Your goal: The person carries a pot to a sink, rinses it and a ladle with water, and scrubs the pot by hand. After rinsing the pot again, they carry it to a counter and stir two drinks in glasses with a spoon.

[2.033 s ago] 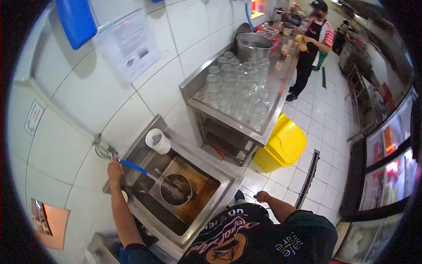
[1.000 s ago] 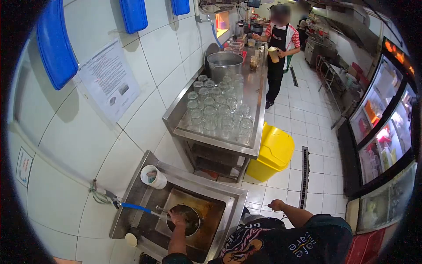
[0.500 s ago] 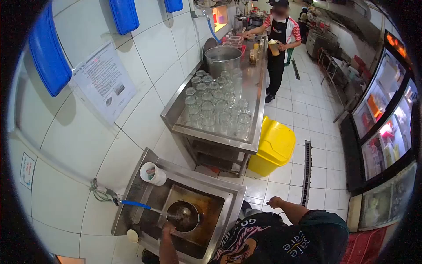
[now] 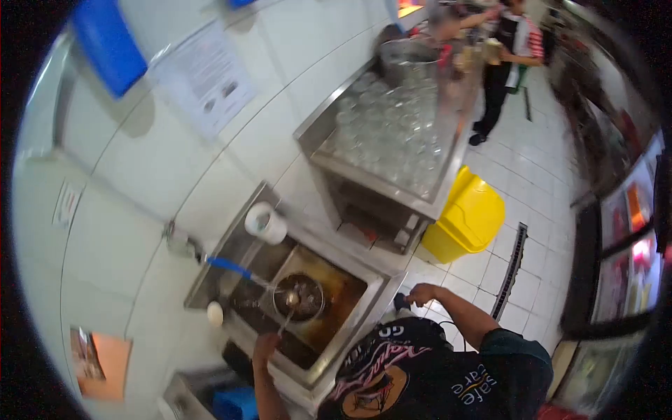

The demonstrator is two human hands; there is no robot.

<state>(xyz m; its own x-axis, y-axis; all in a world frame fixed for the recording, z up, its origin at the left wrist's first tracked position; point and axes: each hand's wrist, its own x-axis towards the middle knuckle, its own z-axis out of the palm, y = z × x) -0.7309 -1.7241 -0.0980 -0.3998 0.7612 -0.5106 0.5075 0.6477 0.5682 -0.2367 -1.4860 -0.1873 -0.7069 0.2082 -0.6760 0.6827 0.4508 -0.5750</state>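
Note:
My left hand is closed around the thin handle of a ladle-like utensil. The utensil's round end is over or in a metal pot that stands in the steel sink. Water runs toward the pot from a tap with a blue hose. My right hand is held beyond the sink's right edge with its fingers curled; a dark object shows beside it, too blurred to name.
A white bucket stands at the sink's back corner. Beyond is a steel table with many glasses, with a yellow bin beside it. A co-worker stands farther back, and another person's arm reaches over the table.
The view has turned, shifting the sink and table. My left hand has drawn back from the pot, so the utensil's handle now shows. Another person has appeared at the table's far end.

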